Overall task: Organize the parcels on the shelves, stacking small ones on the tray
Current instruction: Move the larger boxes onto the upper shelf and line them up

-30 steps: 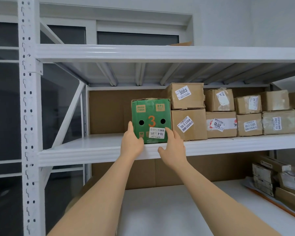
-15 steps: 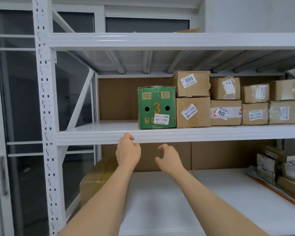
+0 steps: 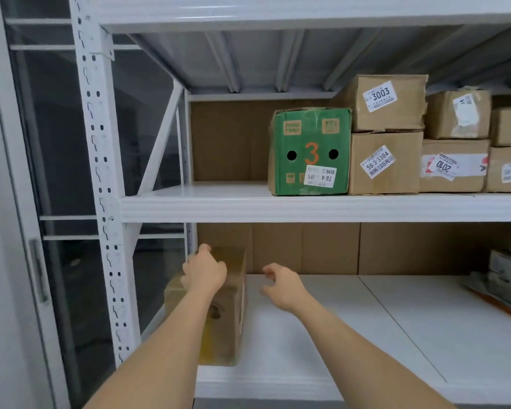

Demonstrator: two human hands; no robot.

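Single view, head-worn wide-angle camera. It faces the white shelving unit (image 3: 278, 206) nearly square-on and close, pitched slightly downward. Middle shelf front edge runs level across mid-frame; underside of the top shelf fills the 12 o'clock band. Perforated upright post (image 3: 101, 172) stands at 9 o'clock, bowed by lens distortion. Lower shelf surface spreads from centre to 5 o'clock. Both forearms enter from 6 o'clock, left hand (image 3: 204, 271) and right hand (image 3: 283, 286) near frame centre-bottom. No second view, so no shared field.
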